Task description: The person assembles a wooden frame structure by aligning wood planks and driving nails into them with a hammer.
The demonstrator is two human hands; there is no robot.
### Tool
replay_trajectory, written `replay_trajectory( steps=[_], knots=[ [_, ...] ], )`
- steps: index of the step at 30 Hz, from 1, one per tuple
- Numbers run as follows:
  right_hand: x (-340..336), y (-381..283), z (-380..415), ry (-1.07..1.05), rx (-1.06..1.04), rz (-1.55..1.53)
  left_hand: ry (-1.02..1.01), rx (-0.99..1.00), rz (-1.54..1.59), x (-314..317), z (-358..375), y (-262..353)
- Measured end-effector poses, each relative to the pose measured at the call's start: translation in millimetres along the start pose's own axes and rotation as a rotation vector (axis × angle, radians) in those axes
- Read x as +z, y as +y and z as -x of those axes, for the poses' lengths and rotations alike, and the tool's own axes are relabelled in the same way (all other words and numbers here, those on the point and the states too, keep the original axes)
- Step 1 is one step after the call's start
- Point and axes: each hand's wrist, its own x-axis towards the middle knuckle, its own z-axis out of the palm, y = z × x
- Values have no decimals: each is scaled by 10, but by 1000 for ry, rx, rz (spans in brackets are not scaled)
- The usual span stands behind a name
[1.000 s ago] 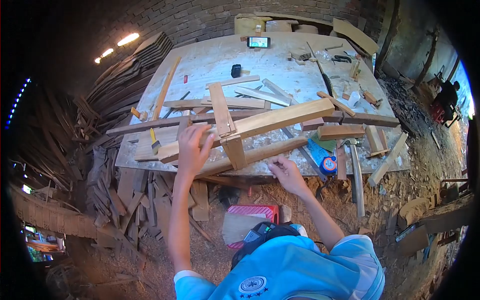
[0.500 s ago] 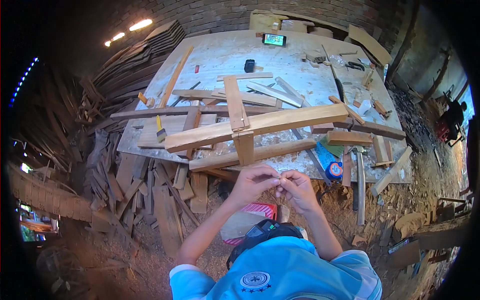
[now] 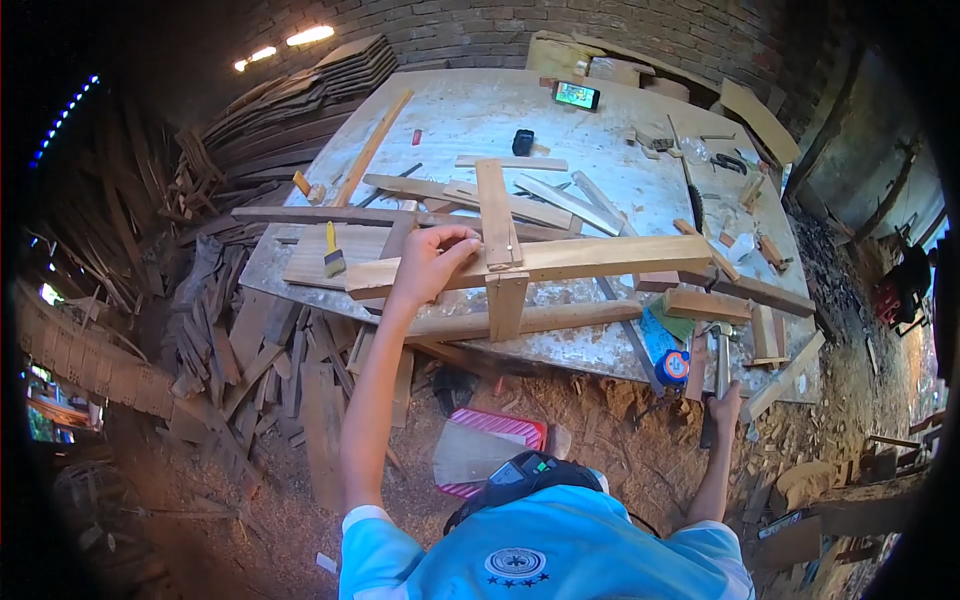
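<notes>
My left hand (image 3: 437, 262) is at the long pale beam (image 3: 600, 256), just left of the upright piece (image 3: 495, 215) that crosses it. Its fingers are pinched together; what they hold, if anything, is too small to make out. My right hand (image 3: 724, 407) is closed around the handle of the hammer (image 3: 723, 365) at the table's right front edge. A short block (image 3: 507, 305) stands below the crossing. Another beam (image 3: 570, 318) lies nearer the front edge.
The white-topped table (image 3: 350, 150) bears a brush (image 3: 332, 252), a blue tape measure (image 3: 673, 367), a phone (image 3: 576, 95), a black object (image 3: 523, 142) and several wood strips. Scrap wood (image 3: 325, 430) lies on the floor at the left.
My hands were together in front of the table. The left has moved up to the beam, and the right has gone down and right and taken hold of the hammer.
</notes>
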Motion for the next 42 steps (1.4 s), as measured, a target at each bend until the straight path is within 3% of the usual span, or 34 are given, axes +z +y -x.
replay_trajectory(
  steps=[2,5,9,12,13,15,19,21,29,33,36,42],
  knots=[
    [-37,13,-109,-6,73,109,-23,23,-71,5,-45,31],
    [-131,74,-120,28,-40,29,-80,41,-141,9,-77,110],
    [95,410,-159,202,108,-394,-129,-3,-69,5,-112,-27],
    [-713,-644,415,50,251,-766,-114,84,-134,10,-121,-13],
    [-612,-520,333,140,59,-928,-111,71,-141,2,-119,3],
    [-1073,-1061,519,30,-80,-1083,-117,46,-151,20,-107,40],
    [-1507,-1838,672,-107,-246,-1020,-108,153,-156,52,-110,-69],
    [-1693,-2227,755,-350,-410,-1025,-85,175,-171,51,-85,-55],
    [-1735,-3113,1044,-1138,-556,-814,-68,224,-175,43,-32,-80],
    [-1747,-3290,1155,-1127,-637,-825,-74,164,-209,29,-14,-20],
    [-1648,-3331,1192,-1075,-608,-863,-70,174,-180,44,-16,5],
    [-1541,-3341,1125,-1163,-551,-686,-104,135,3,40,-83,-73]
  ],
)
